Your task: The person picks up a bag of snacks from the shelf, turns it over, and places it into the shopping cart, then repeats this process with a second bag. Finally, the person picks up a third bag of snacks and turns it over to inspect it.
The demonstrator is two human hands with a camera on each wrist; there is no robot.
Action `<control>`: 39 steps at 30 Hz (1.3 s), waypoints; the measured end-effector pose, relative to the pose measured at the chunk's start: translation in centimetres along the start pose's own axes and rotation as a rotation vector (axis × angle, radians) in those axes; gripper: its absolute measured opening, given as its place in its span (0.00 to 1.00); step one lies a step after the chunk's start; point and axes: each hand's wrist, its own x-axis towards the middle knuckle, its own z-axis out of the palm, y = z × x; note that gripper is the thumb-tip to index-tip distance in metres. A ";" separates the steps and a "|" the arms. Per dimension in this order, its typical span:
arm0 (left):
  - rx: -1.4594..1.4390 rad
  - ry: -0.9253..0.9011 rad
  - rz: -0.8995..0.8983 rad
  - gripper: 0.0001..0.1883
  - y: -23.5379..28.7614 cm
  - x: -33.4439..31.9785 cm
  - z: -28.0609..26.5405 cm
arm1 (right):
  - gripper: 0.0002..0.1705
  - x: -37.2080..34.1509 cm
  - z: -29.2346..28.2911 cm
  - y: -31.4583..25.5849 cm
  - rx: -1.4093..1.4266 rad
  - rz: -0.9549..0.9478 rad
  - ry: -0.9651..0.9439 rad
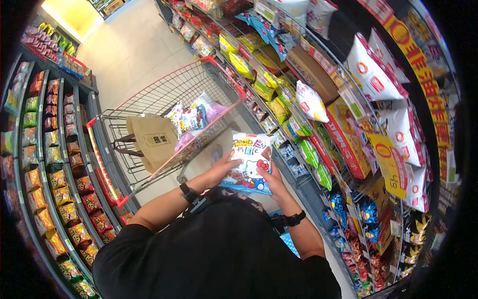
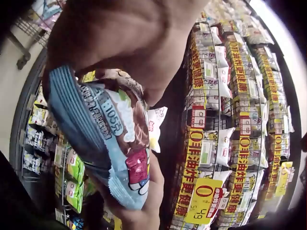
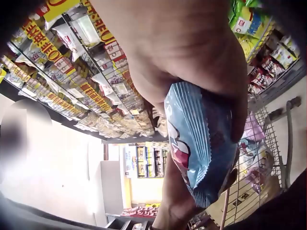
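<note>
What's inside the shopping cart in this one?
The cart holds a brown paper bag and, beside it, snack packs, some partly blue, some purple. Anything beneath the packs is covered, and the bag's contents cannot be seen.

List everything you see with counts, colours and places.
Snack bag: one, light blue, white, in both hands.
Shopping cart: one, grey with red trim, ahead.
Paper bag: one, brown, in cart.
Snack packs: several, blue, white, purple, in cart.
Shelves: several, grey, both sides.
Small packets: many, orange, yellow, red, left shelves.
Larger bags: many, white, yellow, green, right shelves.
Boxes: several, brown, red, right shelves.
Price signs: several, yellow, right shelves.
Floor: one, pale, underfoot.
Shirt: one, black, worn.
Wristbands: two, dark, worn.
Left hand: one, gripping snack bag.
Right hand: one, gripping snack bag.
</note>
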 end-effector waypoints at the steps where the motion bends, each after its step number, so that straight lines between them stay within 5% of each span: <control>1: 0.035 0.009 0.033 0.30 0.1 0.3 -0.6 | 0.32 0.8 0.7 0.0 0.013 0.003 -0.006; 6: 0.020 -0.047 -0.068 0.32 4.6 1.0 -4.6 | 0.33 5.0 3.9 -0.5 0.079 0.032 -0.023; 9: 0.113 -0.060 0.053 0.30 6.9 3.0 -8.6 | 0.37 7.2 5.4 -1.1 0.109 0.096 -0.017; 18: 0.000 0.197 0.056 0.20 14.9 9.2 -21.3 | 0.34 10.5 7.5 -4.1 0.018 0.040 0.115; 21: 0.262 0.379 -0.127 0.28 16.5 9.5 -21.2 | 0.35 10.2 6.1 -5.7 -0.028 -0.048 0.239; 24: 0.522 0.303 -0.050 0.35 16.4 11.1 -21.2 | 0.36 8.8 4.3 -8.4 -0.093 -0.150 0.396; 28: 0.628 -0.044 0.171 0.31 21.3 8.3 -13.7 | 0.41 7.2 0.2 -11.5 -0.251 -0.386 0.577; 33: 0.493 -0.757 0.443 0.47 29.1 -0.8 -1.6 | 0.41 5.9 -4.0 -15.5 -1.117 -0.676 1.044; 36: 0.520 -1.153 0.618 0.61 31.9 -6.6 3.7 | 0.41 6.7 -8.0 -15.4 -1.174 -0.630 1.016; 39: 0.233 -1.531 0.764 0.69 32.0 -10.8 8.9 | 0.37 7.9 -11.0 -14.3 -1.110 -0.601 0.903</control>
